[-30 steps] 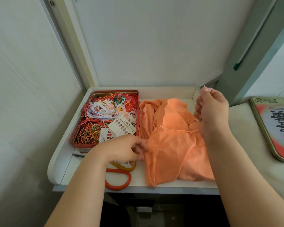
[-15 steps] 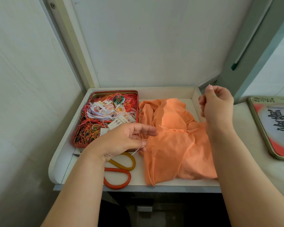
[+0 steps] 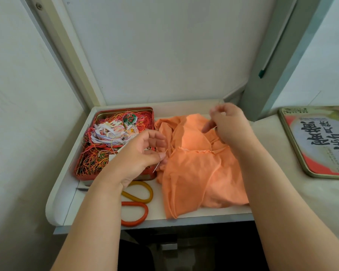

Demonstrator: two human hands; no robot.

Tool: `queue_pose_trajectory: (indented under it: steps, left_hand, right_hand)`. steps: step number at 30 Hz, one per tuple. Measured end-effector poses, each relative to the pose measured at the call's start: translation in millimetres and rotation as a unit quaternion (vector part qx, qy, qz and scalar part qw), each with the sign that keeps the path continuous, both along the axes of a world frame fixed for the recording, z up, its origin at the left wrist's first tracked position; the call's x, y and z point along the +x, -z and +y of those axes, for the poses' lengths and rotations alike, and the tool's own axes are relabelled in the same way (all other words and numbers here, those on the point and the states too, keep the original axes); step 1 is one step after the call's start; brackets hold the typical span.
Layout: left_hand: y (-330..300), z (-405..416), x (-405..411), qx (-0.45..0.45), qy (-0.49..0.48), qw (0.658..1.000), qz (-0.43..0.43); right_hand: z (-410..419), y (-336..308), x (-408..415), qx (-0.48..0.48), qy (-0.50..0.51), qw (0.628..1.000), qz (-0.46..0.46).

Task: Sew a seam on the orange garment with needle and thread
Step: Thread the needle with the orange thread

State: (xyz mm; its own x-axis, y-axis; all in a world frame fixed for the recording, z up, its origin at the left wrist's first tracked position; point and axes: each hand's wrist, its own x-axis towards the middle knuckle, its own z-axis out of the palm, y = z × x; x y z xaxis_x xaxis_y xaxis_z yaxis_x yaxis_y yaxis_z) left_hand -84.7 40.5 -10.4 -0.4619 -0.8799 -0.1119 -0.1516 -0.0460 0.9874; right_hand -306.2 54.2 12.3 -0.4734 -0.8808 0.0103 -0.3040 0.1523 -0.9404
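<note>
Here, the orange garment (image 3: 196, 173) lies crumpled on the right half of a white shelf tray (image 3: 67, 184), its front fold reaching the tray's near edge and its left side just beside a red tin (image 3: 82, 173).

Needle (image 3: 160, 162): thin, metallic, slanted, at the garment's left edge. The left hand (image 3: 137, 159) is at it, thumb and forefinger tips closed together around its upper part; other fingers loosely curled above. The needle's lower end points down towards the tin's near right corner. Thread is too fine to trace between the hands.

Right hand (image 3: 229, 130): raised over the garment's far right part, blurred. Thumb and forefinger tips are pressed together at the top in a pinch, as on a thread end; what is in the pinch cannot be made out. 1 finger extends down towards the cloth.

Red tin: open, rectangular, left half of tray, filled with tangled thread of many colours (image 3: 114, 133), white strands heaped at the middle, orange and green along the near side.

Scissors (image 3: 137, 202): on the tray in front of the tin, 1 yellow loop handle and 1 orange loop handle showing, partly under the left forearm.

Tin lid (image 3: 319, 141): on the surface to the right of the tray, printed with large dark characters and a red border, well apart from the garment.
</note>
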Motion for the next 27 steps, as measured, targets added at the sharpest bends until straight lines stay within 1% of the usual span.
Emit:
queue_pose_trajectory:
  steps: [2,5,7,9,12,15,19,21,25,26,27]
  left_hand:
    - [-1.2,-0.1,-5.9,-0.015,-0.022,0.999,0.021]
    - [-2.7,2.4,-14.7,-0.018,-0.022,0.999,0.036]
    - [-3.4,4.3,-18.7,-0.028,-0.02,0.999,0.035]
    - [-3.7,5.0,-21.1,-0.037,-0.021,0.998,0.037]
    - [-4.0,4.8,-23.2,-0.048,-0.031,0.998,0.04]
    - [-3.4,4.1,-25.1,-0.047,-0.049,0.996,0.051]
    - [-2.4,4.2,-27.6,-0.045,-0.056,0.996,0.056]
    - [-0.9,5.3,-30.0,-0.04,-0.043,0.997,0.046]
    - [3.2,9.5,-39.3,-0.031,-0.032,0.998,0.036]
    - [3.4,10.7,-42.0,-0.035,-0.037,0.998,0.029]
    - [2.9,12.1,-45.0,-0.038,-0.042,0.998,0.022]
  right_hand:
    - [2.0,3.0,7.2,0.066,-0.053,0.996,0.016]
    - [6.3,2.8,18.2,0.128,-0.097,0.987,0.028]
    - [7.3,3.4,21.9,0.161,-0.128,0.978,0.02]
    - [7.6,5.5,23.0,0.176,-0.142,0.974,0.028]
    - [8.5,3.5,23.2,0.175,-0.134,0.974,0.047]
    - [9.6,-1.5,23.2,0.164,-0.124,0.978,0.033]
    - [8.2,-1.6,22.9,0.17,-0.134,0.976,0.002]
    - [8.2,-0.5,24.9,0.167,-0.14,0.975,-0.036]
    - [10.4,-1.3,32.4,0.116,-0.142,0.969,-0.164]
    - [10.9,-1.3,34.4,0.107,-0.149,0.968,-0.17]
    - [11.3,-0.4,36.1,0.102,-0.158,0.97,-0.155]
